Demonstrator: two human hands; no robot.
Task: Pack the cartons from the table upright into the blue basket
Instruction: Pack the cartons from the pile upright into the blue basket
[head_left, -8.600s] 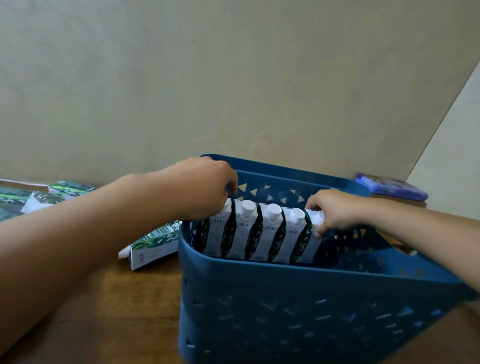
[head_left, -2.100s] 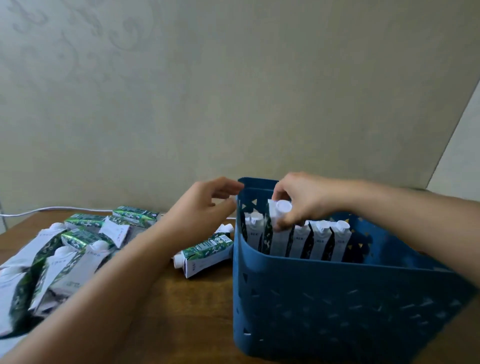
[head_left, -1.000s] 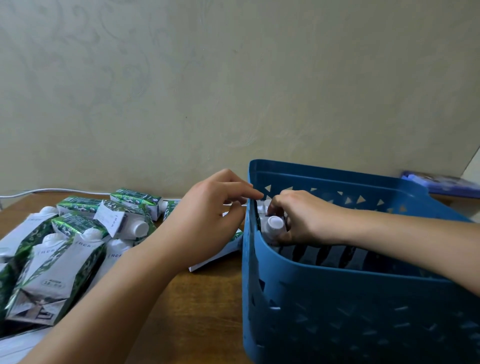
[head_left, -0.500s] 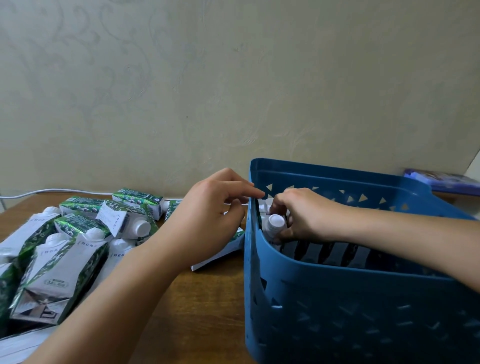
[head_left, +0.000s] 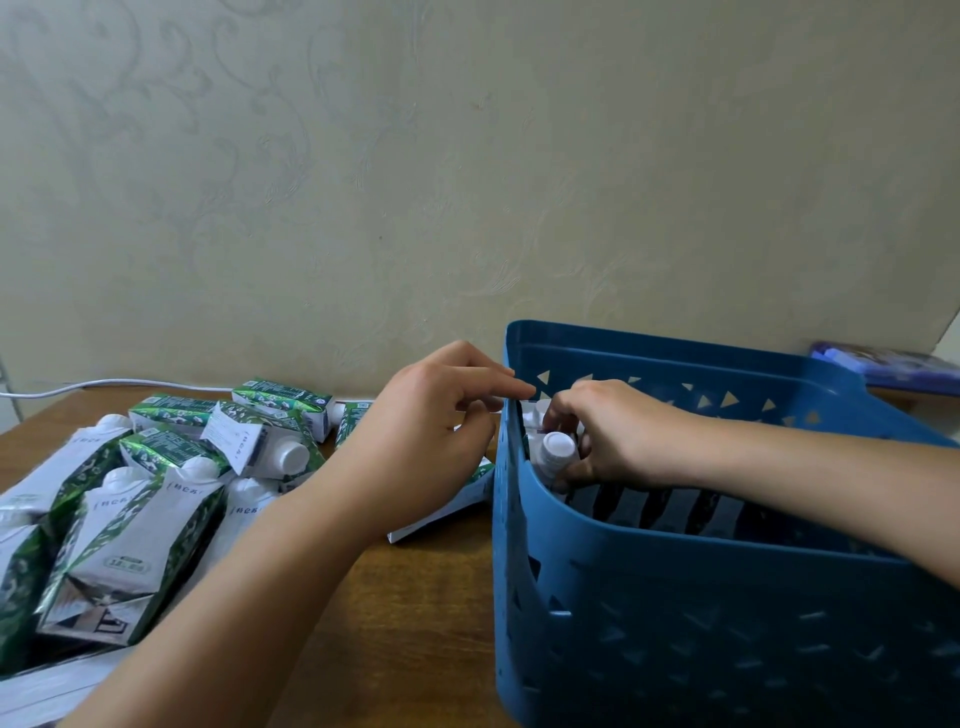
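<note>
The blue basket (head_left: 675, 623) stands at the right on the wooden table. A row of white-and-green cartons (head_left: 670, 506) stands upright along its far side. My right hand (head_left: 618, 436) is inside the basket at its left end, closed around a carton with a white cap (head_left: 557, 448). My left hand (head_left: 431, 441) hovers just outside the basket's left wall, fingers loosely curled, index fingertip at the rim, holding nothing. A pile of loose cartons (head_left: 156, 483) lies on its sides at the left. One more carton (head_left: 441, 512) lies partly hidden under my left hand.
The wall runs close behind the table. A white cable (head_left: 104, 385) trails along the table's back left edge. A purple flat object (head_left: 883, 364) lies behind the basket at the right. Bare wooden table (head_left: 415, 623) shows between the pile and the basket.
My right hand has pushed the carton down into the left end of the row since two seconds ago. Over the last half second both hands have hardly moved.
</note>
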